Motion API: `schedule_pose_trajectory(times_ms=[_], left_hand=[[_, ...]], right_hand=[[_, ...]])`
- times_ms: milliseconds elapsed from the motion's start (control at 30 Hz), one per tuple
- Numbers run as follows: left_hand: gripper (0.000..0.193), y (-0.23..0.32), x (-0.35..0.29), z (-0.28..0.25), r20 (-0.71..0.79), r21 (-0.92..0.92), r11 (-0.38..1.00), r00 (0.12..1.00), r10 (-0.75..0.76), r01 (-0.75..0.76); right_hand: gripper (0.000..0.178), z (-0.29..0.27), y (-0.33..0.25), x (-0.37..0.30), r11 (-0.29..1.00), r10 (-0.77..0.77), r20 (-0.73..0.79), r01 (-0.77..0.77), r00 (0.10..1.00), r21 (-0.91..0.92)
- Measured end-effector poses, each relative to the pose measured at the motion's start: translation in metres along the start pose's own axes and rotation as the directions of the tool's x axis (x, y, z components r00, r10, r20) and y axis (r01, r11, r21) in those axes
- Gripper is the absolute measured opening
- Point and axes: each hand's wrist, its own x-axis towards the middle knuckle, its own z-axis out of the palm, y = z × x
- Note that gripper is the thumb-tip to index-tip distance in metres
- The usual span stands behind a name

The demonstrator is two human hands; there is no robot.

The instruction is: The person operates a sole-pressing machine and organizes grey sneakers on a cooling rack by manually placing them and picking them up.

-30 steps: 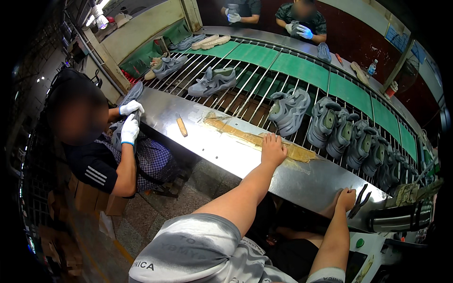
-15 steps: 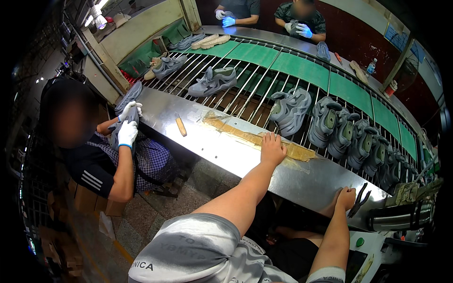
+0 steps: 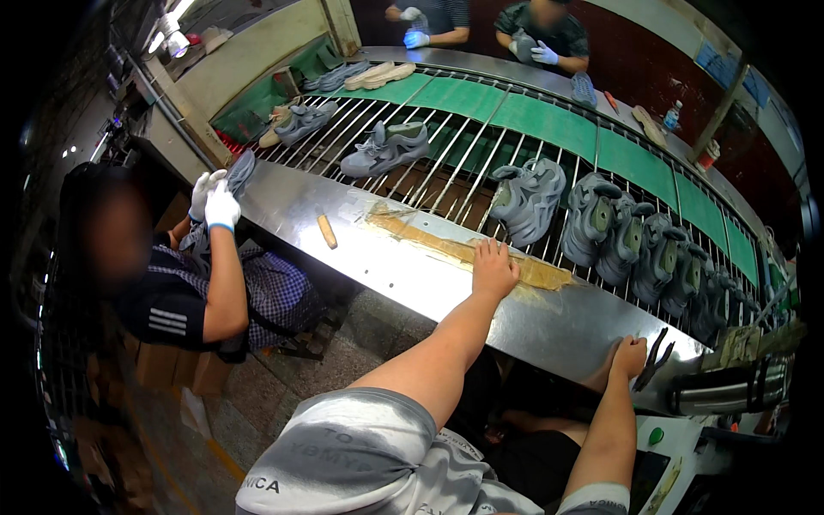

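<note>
My left hand lies flat on the brown tape along the metal bench, fingers stretched out and holding nothing. Just beyond it, a grey sneaker stands on a rack of metal bars. At the right, my right hand is curled into a fist on the bench; its inside is hidden. Beside that fist are black pliers, apart from the fingers as far as I can see. More grey sneakers line the rack at the right.
Left of me, a person in white gloves handles a grey shoe part. Two gloved people work across the rack. A wooden-handled tool lies on the bench. Another grey sneaker sits farther left. A steel cylinder occupies the right end.
The person at the left has raised both gloved hands and moved them leftward. Across the rack, the co-workers' hands and the pieces they hold have shifted. Mine stay in place.
</note>
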Motion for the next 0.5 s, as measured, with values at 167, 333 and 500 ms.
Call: schedule_pose_trajectory(times_ms=[167, 333, 500], left_hand=[[0.047, 0.002, 0.001, 0.005, -0.023, -0.002, 1.000, 0.999, 0.029, -0.029], [0.039, 0.033, -0.004, -0.007, -0.023, -0.206, 0.977, 0.998, 0.057, -0.060], [0.027, 0.057, -0.017, -0.002, -0.107, -0.061, 0.987, 0.984, 0.139, -0.146]], right_hand=[[0.019, -0.003, 0.010, -0.011, 0.999, -0.040, 0.014, 0.041, 0.999, -0.021], [0.013, -0.062, 0.058, -0.076, 0.778, -0.184, 0.246, -0.011, 0.952, 0.628], [0.004, -0.204, 0.171, -0.173, 0.893, -0.179, -0.274, 0.273, 0.945, 0.358]])
